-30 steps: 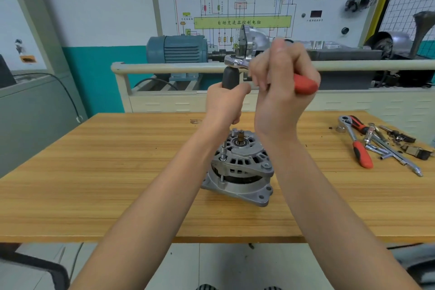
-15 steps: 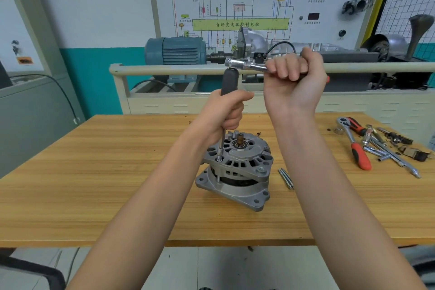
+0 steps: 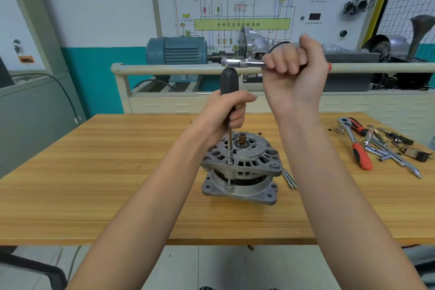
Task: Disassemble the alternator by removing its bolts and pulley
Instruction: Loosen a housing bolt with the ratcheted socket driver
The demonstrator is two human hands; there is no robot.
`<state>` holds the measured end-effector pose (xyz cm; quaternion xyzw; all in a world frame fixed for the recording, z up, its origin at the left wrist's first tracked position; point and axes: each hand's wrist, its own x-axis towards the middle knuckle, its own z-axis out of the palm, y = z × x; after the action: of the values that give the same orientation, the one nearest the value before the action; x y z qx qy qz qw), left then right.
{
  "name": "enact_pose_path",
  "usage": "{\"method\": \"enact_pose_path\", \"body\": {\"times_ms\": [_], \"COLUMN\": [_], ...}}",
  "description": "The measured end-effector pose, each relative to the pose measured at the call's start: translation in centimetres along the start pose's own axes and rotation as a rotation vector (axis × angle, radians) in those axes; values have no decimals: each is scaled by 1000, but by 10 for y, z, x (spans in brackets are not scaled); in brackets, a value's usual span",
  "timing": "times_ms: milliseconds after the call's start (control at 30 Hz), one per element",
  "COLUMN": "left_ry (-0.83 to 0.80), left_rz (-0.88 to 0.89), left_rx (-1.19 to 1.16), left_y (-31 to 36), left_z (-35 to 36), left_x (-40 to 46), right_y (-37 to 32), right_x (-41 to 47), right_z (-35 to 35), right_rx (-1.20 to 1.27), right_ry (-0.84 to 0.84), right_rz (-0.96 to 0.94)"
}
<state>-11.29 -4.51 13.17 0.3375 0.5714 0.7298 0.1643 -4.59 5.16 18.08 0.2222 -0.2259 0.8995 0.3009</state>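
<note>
1. The alternator (image 3: 241, 167) stands shaft-up on the wooden table (image 3: 94, 183).
2. The left hand (image 3: 226, 113) grips a black-handled socket driver (image 3: 229, 92) seated on a bolt.
3. The right hand (image 3: 296, 70) clasps the ratchet (image 3: 237, 63) atop it.
4. 2 loose bolts (image 3: 289, 178) lie beside the alternator.

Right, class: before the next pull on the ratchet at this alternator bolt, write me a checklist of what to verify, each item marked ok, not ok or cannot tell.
1. Socket on the bolt head at the alternator housing edge: seems seated, ok.
2. Extension driver upright over the bolt: ok.
3. Left hand gripping the black driver handle to steady it: ok.
4. Right hand gripping the ratchet handle: ok.
5. Ratchet direction set to loosen: cannot tell.
6. Alternator flat on the wooden table: ok, though nothing clamps it.
</note>
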Motion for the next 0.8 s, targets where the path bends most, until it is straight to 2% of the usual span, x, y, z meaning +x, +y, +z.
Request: {"method": "enact_pose_path", "body": {"times_ms": [100, 200, 300, 433, 533, 600, 667, 733, 800], "left_ry": [-64, -79, 44, 245, 276, 190, 42, -81, -124], "left_rz": [42, 24, -3, 30, 48, 48, 34, 0, -52], "left_rx": [45, -5, 10, 13, 28, 5, -32, -35, 5], "left_y": [9, 12, 10, 6, 4, 5, 8, 11, 12], "left_z": [0, 7, 13, 21, 23, 19, 12, 8, 10], "left_x": [2, 4, 6, 9, 8, 6, 3, 1, 0], "right_y": [-10, -8, -1, 18, 23, 17, 5, -6, -12], "right_x": [11, 7, -6, -26, -32, -28, -18, -7, 3], "right_z": [-6, -6, -3, 8, 12, 10, 6, 0, -5], "right_rx": [174, 150, -49, -483, -598, -489, -291, -42, 138], "right_ry": [143, 123, -25, -216, -259, -241, -182, -59, 57], "right_rz": [103, 51, -95, -452, -530, -450, -260, -45, 73]}}
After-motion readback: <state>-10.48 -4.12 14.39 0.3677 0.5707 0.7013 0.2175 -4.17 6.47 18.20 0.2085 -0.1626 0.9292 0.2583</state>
